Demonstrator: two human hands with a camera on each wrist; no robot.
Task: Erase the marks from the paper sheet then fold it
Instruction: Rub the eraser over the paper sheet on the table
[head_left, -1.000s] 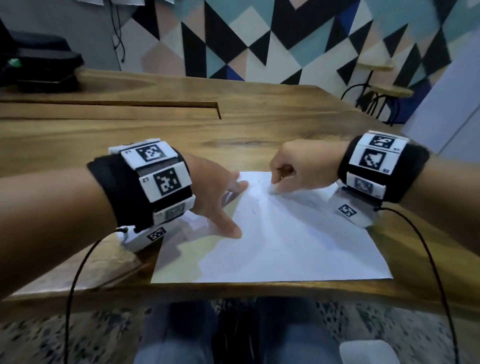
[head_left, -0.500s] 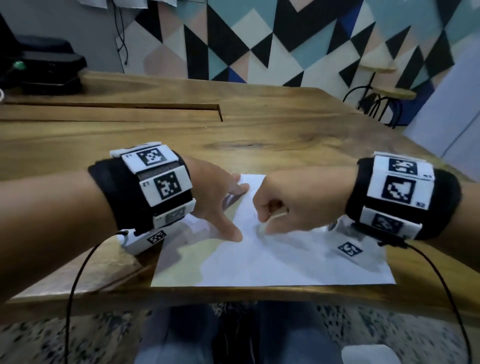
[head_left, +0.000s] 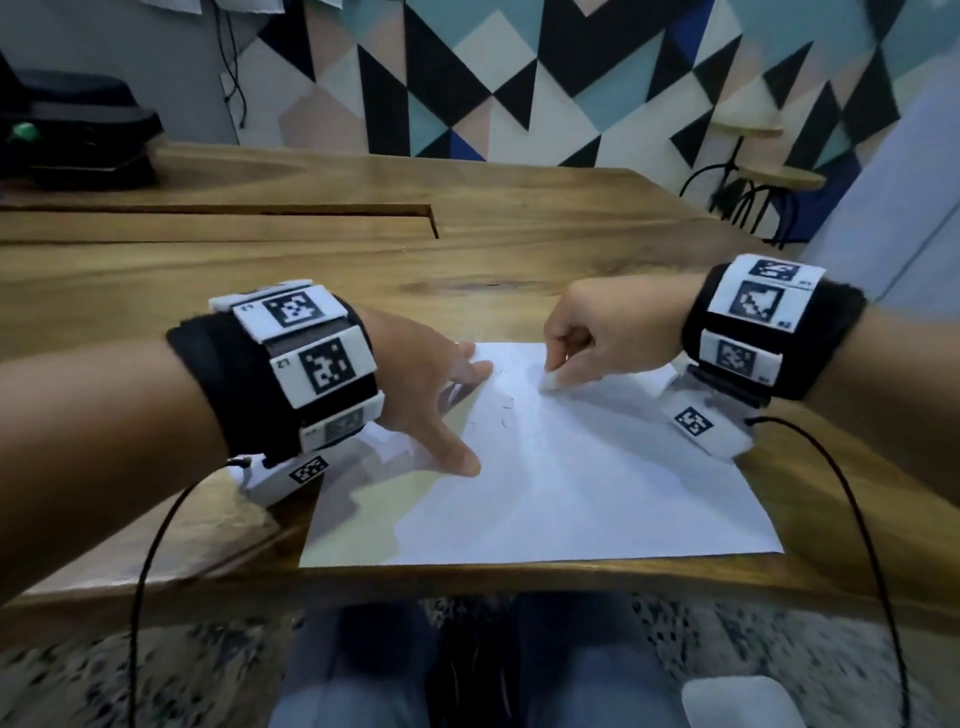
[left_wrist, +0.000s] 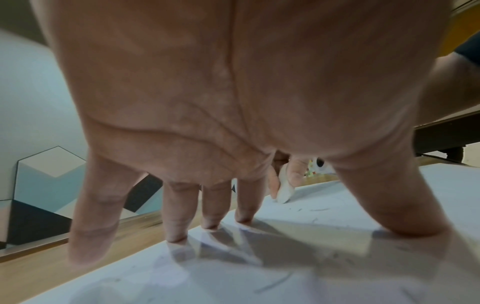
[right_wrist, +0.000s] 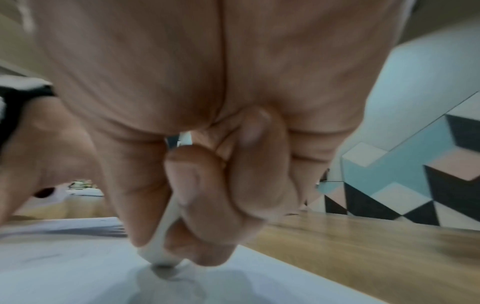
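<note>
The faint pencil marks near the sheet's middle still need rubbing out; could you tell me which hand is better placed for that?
Right. The right hand already pinches the eraser against the paper sheet, while the left hand presses it flat.

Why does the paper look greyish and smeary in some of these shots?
Head view: the left hand casts a shadow over the paper sheet. Right wrist view: motion blur smears the right hand and eraser. Left wrist view: fingertip shadows darken the sheet, and its near part is blurred.
</note>
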